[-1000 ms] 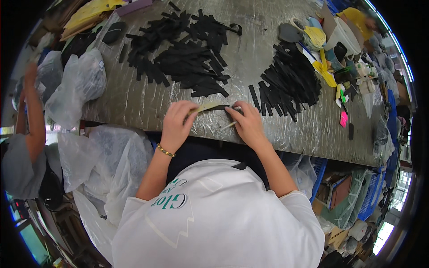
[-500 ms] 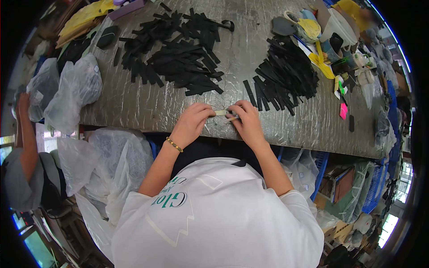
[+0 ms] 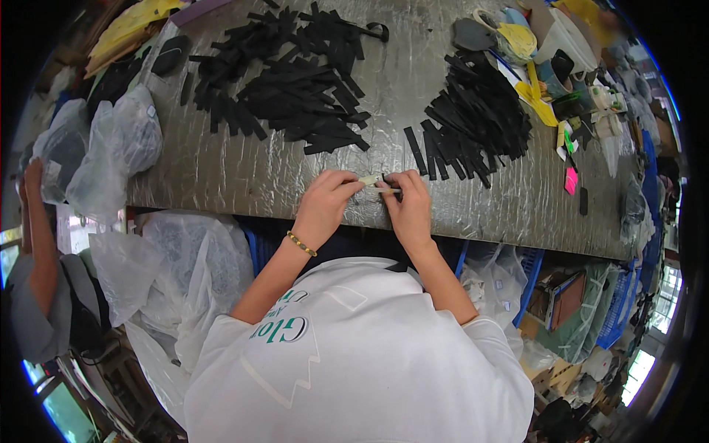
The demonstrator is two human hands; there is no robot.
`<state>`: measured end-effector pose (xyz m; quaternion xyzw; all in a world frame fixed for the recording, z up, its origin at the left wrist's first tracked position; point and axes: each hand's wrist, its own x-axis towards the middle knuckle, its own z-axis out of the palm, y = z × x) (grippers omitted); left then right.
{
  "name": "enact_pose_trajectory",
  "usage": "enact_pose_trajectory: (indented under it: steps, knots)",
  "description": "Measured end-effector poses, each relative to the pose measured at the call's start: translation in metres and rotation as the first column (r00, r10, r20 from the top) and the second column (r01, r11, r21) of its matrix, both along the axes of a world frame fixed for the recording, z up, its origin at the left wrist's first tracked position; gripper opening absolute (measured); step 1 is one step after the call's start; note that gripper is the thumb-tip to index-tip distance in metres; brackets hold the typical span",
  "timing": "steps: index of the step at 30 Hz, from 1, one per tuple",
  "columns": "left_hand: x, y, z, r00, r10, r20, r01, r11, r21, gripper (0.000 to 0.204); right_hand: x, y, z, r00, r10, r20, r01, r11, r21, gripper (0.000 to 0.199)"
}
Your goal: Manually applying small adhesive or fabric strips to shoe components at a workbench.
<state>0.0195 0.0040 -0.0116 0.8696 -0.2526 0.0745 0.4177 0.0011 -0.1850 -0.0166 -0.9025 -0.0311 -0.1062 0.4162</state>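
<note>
From my remote head view, the pale strip (image 3: 369, 179) lies between the two hands, just above the near edge of the table, roughly level with it. A small dark piece (image 3: 383, 177) shows at the strip's right end; whether it is joined to the strip, I cannot tell.

Left hand (image 3: 323, 205): I read the thumb and forefinger as pinched together on the strip's left end, the remaining fingers curled behind. The back of the hand faces up, and the forearm slants inward from the lower left. A beaded bracelet (image 3: 301, 244) circles the wrist.

Right hand (image 3: 409, 201): the thumb and fingers are drawn nearly together and hold a thin white stick (image 3: 387, 190) — this lies just below the strip. I cannot tell how firmly these fingertips bear on the strip. The wrist is bent slightly, the forearm angled inward from the lower right.

Beyond the hands, the grey table (image 3: 251, 181) carries two heaps of black strips: a left heap (image 3: 299, 100) and a right heap (image 3: 484, 111). Farther right I see a yellow ribbon (image 3: 537, 100) and a pink tag (image 3: 571, 180); at far left — clear plastic bags (image 3: 122, 140).
</note>
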Motion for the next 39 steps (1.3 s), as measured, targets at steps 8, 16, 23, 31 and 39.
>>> enact_pose_trajectory:
  steps: [8,16,23,31,39]
  knots:
    - [0.001,-0.004,0.0,0.999,-0.023,0.031,0.021,0.998,0.057,0.035,0.01,-0.015,0.012,0.999,0.04,-0.001,-0.039,0.993,0.115,0.013]
    - [0.003,-0.005,0.002,0.997,-0.06,0.047,0.054,0.991,0.127,0.038,0.02,-0.025,0.014,0.946,0.18,-0.27,0.169,0.437,0.883,0.048]
    - [0.005,-0.007,0.0,0.997,-0.063,0.051,0.056,0.989,0.135,0.038,0.022,-0.025,0.008,0.936,0.211,-0.282,0.175,0.415,0.893,0.05]
    - [0.004,-0.006,0.0,0.997,-0.058,0.049,0.051,0.989,0.14,0.037,0.016,-0.023,0.018,0.954,0.106,-0.279,0.036,0.887,0.461,0.031]
    - [0.004,-0.006,0.001,0.997,-0.055,0.053,0.048,0.99,0.13,0.037,0.015,-0.021,0.022,0.95,0.14,-0.279,-0.04,0.942,0.334,0.022]
